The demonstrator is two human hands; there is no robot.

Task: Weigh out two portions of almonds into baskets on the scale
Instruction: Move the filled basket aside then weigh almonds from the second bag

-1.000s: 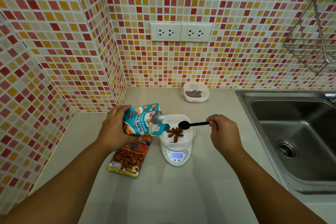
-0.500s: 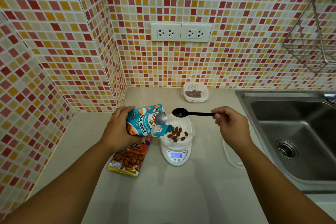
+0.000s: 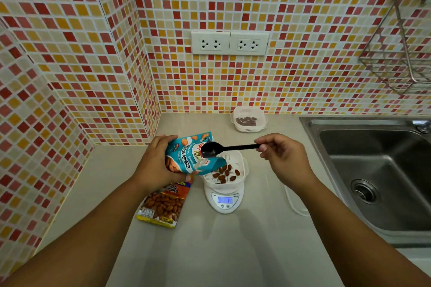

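Note:
My left hand [image 3: 156, 165] grips an open teal bag of almonds [image 3: 186, 155], tilted toward the scale. My right hand [image 3: 282, 158] pinches the handle of a black spoon [image 3: 211, 148], whose bowl sits at the bag's mouth. Below them a white basket [image 3: 240, 163] holding several almonds [image 3: 225, 173] stands on a small white scale [image 3: 224, 200] with a lit blue display. A second white basket [image 3: 248, 119] with dark almonds in it sits by the back wall.
An orange packet of almonds [image 3: 164, 204] lies flat on the counter left of the scale. A steel sink [image 3: 382, 170] fills the right side. A wire rack [image 3: 401, 53] hangs on the tiled wall. A clear lid [image 3: 296, 202] lies right of the scale.
The spoon tipped almonds into the basket on the scale, then rose and moved left; its bowl now sits at the bag's mouth. The left hand kept holding the bag.

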